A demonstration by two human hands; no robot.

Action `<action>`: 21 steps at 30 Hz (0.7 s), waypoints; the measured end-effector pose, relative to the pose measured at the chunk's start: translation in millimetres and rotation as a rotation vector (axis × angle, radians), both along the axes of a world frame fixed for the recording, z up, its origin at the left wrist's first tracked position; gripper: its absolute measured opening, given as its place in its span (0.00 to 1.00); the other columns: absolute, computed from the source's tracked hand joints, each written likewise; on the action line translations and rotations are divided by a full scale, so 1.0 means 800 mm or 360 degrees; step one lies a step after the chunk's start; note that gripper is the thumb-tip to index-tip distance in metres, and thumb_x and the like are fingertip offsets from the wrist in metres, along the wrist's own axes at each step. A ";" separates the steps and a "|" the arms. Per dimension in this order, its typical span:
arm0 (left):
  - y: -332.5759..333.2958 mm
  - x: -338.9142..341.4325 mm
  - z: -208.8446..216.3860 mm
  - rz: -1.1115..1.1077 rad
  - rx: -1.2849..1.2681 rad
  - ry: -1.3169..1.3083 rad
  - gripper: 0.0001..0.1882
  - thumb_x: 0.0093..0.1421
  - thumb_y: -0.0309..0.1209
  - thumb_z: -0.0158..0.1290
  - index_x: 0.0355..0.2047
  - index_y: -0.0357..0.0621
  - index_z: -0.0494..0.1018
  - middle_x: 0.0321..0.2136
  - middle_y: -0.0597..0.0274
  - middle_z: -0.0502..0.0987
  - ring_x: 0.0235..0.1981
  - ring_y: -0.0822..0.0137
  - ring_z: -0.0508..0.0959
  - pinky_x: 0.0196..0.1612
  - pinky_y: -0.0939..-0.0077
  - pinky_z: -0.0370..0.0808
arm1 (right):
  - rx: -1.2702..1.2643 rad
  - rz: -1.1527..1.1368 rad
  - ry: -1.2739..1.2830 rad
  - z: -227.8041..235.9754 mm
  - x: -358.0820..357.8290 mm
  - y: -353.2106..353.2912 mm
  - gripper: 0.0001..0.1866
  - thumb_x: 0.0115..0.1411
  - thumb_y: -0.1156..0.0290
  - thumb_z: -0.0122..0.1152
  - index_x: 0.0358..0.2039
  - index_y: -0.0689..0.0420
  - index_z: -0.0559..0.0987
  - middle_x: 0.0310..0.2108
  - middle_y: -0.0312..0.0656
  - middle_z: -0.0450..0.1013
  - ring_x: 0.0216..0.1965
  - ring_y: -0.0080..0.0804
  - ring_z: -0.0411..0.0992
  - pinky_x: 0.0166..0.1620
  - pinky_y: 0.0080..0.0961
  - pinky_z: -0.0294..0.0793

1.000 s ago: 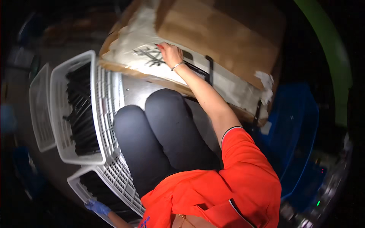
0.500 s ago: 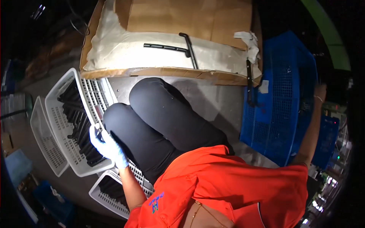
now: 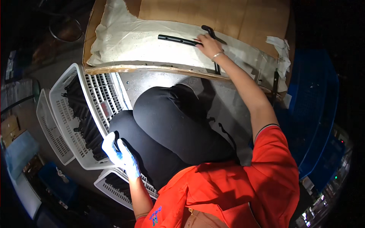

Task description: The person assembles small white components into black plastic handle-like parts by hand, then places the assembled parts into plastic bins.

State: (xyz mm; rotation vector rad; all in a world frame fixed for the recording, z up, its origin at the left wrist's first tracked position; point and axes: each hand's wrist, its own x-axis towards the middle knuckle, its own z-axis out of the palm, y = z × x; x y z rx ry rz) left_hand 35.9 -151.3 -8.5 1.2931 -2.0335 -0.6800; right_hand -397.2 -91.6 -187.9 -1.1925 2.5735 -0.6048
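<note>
Right hand (image 3: 210,46) is back from by the blue crate (image 3: 311,98), fingers curled over the right end of the black tube (image 3: 176,39) on the white sheet (image 3: 129,45), grip unclear, so handling seemingly resumes; gloved left hand (image 3: 123,155) near white basket (image 3: 93,165), finger closure unclear.

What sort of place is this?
Likely a factory or workshop: a white crate of black tubular parts, a blue plastic crate, and a cardboard-lined work surface bearing a black bar.
</note>
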 end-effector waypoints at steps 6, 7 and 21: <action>-0.004 -0.007 0.003 0.0116 0.0008 -0.0092 0.11 0.58 0.20 0.47 0.42 0.36 0.69 0.40 0.54 0.69 0.43 0.61 0.70 0.50 0.69 0.66 | 0.0474 0.0511 0.0042 -0.004 0.040 -0.060 0.16 0.55 0.62 0.57 0.43 0.52 0.72 0.44 0.41 0.67 0.43 0.43 0.70 0.43 0.36 0.70; -0.006 -0.008 0.002 0.0055 -0.0002 -0.0103 0.11 0.58 0.21 0.48 0.42 0.36 0.69 0.40 0.54 0.69 0.43 0.61 0.70 0.50 0.70 0.66 | 0.0422 0.0510 0.0026 0.013 0.045 -0.053 0.15 0.56 0.62 0.57 0.43 0.51 0.72 0.43 0.41 0.67 0.43 0.43 0.70 0.43 0.35 0.70; 0.022 -0.063 0.122 -0.0992 0.0175 -0.0467 0.28 0.54 0.36 0.57 0.53 0.38 0.64 0.43 0.47 0.73 0.43 0.51 0.74 0.48 0.67 0.69 | -0.0446 0.1272 0.0539 0.335 0.161 0.062 0.11 0.51 0.71 0.60 0.37 0.54 0.77 0.35 0.35 0.71 0.26 0.35 0.71 0.28 0.27 0.69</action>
